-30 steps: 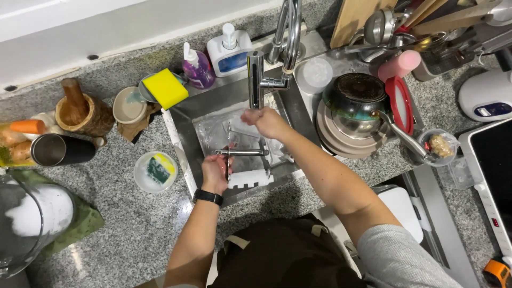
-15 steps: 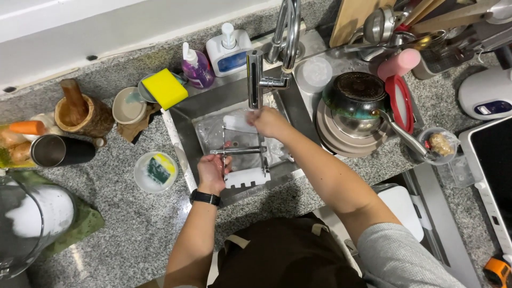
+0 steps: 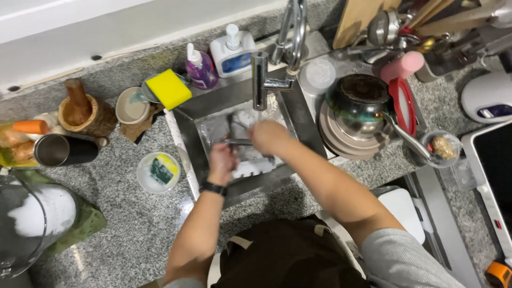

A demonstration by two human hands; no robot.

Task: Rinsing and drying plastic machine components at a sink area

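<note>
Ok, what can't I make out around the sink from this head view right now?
- Right hand: motion-blurred, so its fingers and what they touch are unclear.
- Thin metal utensil in the steel sink: its ends are covered by both hands, so its kind is uncertain.
- Left hand: its grip is hidden from above.
- White item on the sink floor: partly covered by the arms.
- Water flow from the chrome tap: cannot tell.

Bright, even overhead light; glare on the wet granite counter (image 3: pixel 133 224); motion-blurred hands; curved edges.

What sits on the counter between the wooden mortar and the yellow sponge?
In the head view, a small beige bowl sits between the wooden mortar and the yellow sponge.
</note>
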